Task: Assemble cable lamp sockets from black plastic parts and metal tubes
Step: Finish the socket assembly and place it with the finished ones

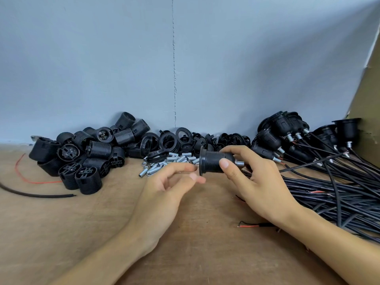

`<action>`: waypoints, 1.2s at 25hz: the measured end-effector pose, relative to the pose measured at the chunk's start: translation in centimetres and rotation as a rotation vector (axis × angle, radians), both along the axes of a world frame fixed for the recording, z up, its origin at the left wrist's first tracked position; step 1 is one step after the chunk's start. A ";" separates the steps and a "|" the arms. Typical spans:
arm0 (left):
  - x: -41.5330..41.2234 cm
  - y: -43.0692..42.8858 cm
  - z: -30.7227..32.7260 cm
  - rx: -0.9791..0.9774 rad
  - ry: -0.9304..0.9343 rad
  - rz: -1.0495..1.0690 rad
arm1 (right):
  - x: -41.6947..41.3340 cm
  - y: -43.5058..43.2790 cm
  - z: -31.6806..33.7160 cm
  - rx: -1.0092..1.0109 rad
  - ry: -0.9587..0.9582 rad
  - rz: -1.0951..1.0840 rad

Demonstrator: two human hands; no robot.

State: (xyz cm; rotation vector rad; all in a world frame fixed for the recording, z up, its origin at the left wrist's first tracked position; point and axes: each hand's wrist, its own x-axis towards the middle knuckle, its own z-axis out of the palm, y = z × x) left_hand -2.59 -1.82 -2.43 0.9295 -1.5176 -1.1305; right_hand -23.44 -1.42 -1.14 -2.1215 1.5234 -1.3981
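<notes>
My right grip (253, 177) is clamped on the socket (211, 163), thumb across its threaded body, holding it above the table (205, 233) with the metal tube (239, 162) poking out toward my palm. My left grip (170, 186) hangs apart, fingers loose, just beside the flange ring (202, 161) (whether a fingertip touches it I cannot tell). I judge the ring wants its final tightening. I should hold the body from rotating, turn only the ring, and stop once it is snug.
</notes>
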 end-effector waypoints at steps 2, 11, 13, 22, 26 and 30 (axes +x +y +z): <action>-0.5 -0.1 -0.1 0.048 0.007 0.017 | 0.0 0.1 0.0 0.010 0.032 0.049; -0.2 -0.5 0.3 0.035 0.104 -0.027 | -0.2 -0.3 -0.6 0.000 0.104 -0.009; -0.5 -0.4 -0.1 0.054 0.079 -0.025 | -0.1 -0.1 -0.3 -0.042 0.038 -0.005; 0.0 -0.7 0.5 0.012 0.140 -0.053 | 0.0 0.2 -0.3 0.075 0.037 0.134; 0.0 -0.4 0.5 -0.009 0.167 -0.057 | 0.0 0.1 -0.3 0.023 -0.016 0.082; -0.2 -0.4 0.0 0.050 0.105 -0.090 | 0.0 0.1 -0.2 0.030 -0.104 0.096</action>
